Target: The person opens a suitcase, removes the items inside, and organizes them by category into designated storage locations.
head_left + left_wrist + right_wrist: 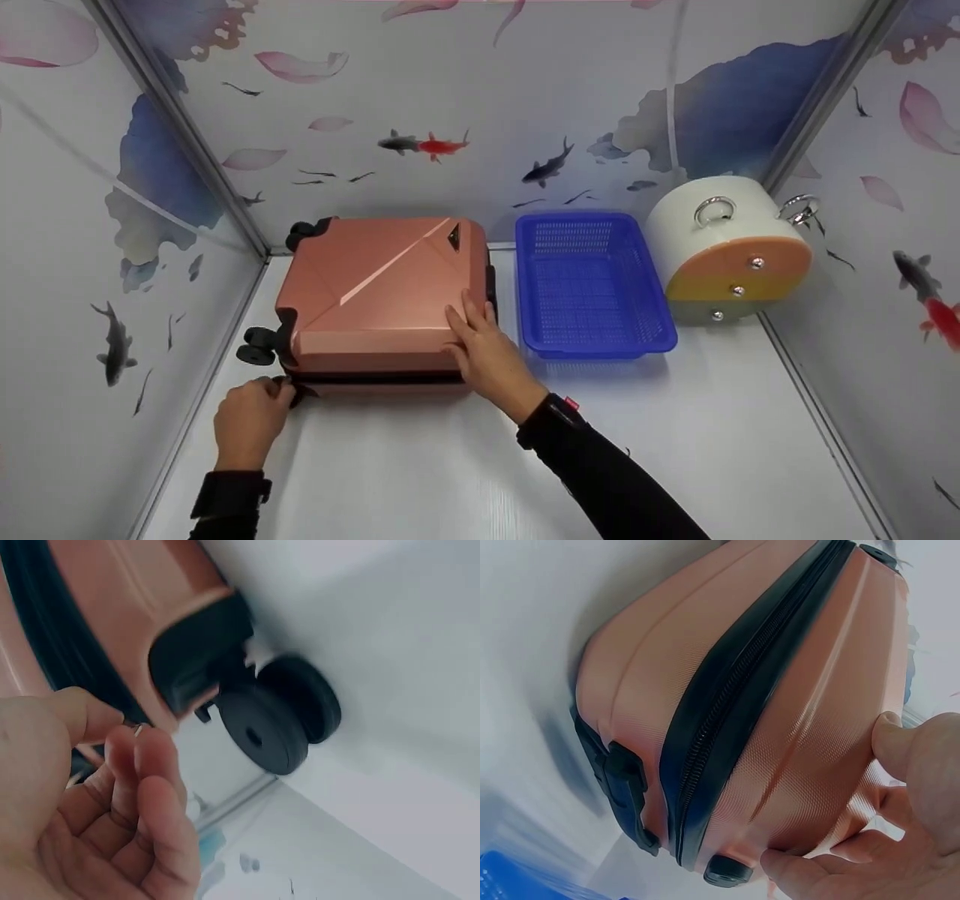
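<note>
A rose-pink hard-shell suitcase (382, 285) lies flat with its wheels (259, 346) toward the left. A dark zipper band (724, 705) runs round its side and looks closed where it shows. At the suitcase's near left corner, beside a wheel (262, 727), my left hand (251, 424) pinches a small zipper pull (138, 729), mostly hidden by the thumb and fingertips. My right hand (491, 360) rests on the near right corner of the shell, fingers extended on top; in the right wrist view its thumb and fingers touch the pink shell.
Right of the suitcase stands a blue plastic basket (598, 352). Beyond it, against the right wall, is a white drum-shaped box (701, 206) with ring handles and coloured drawer fronts. Printed panels (450, 90) enclose the white table (420, 465) at the back and both sides.
</note>
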`<state>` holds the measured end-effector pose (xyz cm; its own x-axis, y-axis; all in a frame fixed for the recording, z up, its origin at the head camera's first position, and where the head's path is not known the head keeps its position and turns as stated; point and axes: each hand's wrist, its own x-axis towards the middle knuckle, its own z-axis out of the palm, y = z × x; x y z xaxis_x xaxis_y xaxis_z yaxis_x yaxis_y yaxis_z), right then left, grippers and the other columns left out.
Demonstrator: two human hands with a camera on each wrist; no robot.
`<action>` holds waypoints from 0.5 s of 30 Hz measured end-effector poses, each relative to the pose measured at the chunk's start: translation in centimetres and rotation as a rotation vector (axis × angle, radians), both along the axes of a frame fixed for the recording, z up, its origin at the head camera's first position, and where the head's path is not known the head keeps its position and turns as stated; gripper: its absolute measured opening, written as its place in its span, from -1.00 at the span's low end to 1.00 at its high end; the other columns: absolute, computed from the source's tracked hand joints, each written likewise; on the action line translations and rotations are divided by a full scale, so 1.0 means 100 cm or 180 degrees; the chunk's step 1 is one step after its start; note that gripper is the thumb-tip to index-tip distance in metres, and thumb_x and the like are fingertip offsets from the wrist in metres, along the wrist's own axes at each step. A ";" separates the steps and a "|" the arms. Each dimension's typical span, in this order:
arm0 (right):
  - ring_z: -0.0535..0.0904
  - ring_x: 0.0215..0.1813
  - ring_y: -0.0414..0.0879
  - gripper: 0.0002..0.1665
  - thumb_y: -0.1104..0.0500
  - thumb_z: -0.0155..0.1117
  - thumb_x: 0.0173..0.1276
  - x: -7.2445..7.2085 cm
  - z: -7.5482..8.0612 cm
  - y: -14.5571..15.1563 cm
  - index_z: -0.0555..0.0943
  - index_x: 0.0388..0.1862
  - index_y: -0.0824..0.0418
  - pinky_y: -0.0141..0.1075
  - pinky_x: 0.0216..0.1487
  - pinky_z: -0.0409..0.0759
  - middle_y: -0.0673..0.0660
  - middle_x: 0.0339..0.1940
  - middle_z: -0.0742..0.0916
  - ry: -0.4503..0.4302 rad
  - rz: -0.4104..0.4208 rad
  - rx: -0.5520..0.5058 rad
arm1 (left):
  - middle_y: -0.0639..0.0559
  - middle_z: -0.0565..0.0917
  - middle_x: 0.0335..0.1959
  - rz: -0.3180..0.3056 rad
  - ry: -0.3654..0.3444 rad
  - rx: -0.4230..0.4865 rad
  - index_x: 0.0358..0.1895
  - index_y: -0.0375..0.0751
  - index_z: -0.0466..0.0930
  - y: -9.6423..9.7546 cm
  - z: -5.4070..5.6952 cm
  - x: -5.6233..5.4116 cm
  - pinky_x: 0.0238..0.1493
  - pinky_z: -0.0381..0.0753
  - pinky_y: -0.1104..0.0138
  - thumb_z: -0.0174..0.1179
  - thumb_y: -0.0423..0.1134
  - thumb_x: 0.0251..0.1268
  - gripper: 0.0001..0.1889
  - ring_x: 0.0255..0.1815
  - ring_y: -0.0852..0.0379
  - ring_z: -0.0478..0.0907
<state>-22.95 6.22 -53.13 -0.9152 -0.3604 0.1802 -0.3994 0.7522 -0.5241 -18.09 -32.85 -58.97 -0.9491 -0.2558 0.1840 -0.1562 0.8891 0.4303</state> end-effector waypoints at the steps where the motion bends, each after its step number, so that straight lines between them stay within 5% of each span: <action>1: 0.11 0.79 0.53 -0.22 -0.09 0.23 0.74 0.000 0.000 0.000 0.30 0.81 0.02 0.37 0.55 0.49 0.21 0.89 0.16 0.0002 0.0001 -0.0012 | -0.01 0.57 -0.64 0.0029 -0.0002 0.0009 -0.62 -0.13 0.55 -0.003 0.001 -0.001 -0.58 0.33 0.20 0.29 -0.16 0.44 -0.62 -0.60 -0.02 0.48; 10: 0.09 0.80 0.51 -0.22 -0.10 0.21 0.75 -0.001 -0.003 0.001 0.28 0.82 0.00 0.38 0.58 0.45 0.20 0.90 0.14 -0.0023 0.0009 -0.0061 | -0.21 0.74 -0.54 0.0201 0.0136 -0.0065 -0.40 -0.34 0.78 -0.004 0.001 -0.005 -0.63 0.39 0.14 0.25 -0.17 0.50 -0.67 -0.60 -0.10 0.61; 15: 0.11 0.79 0.55 -0.23 -0.10 0.22 0.75 0.002 -0.002 -0.001 0.31 0.80 0.04 0.37 0.56 0.48 0.22 0.89 0.17 0.0050 -0.0020 -0.0052 | -0.43 0.76 -0.15 0.0544 0.0774 0.0113 0.08 -0.51 0.73 0.009 0.021 0.004 -0.57 0.43 0.06 0.07 -0.26 0.63 -0.65 -0.41 -0.27 0.65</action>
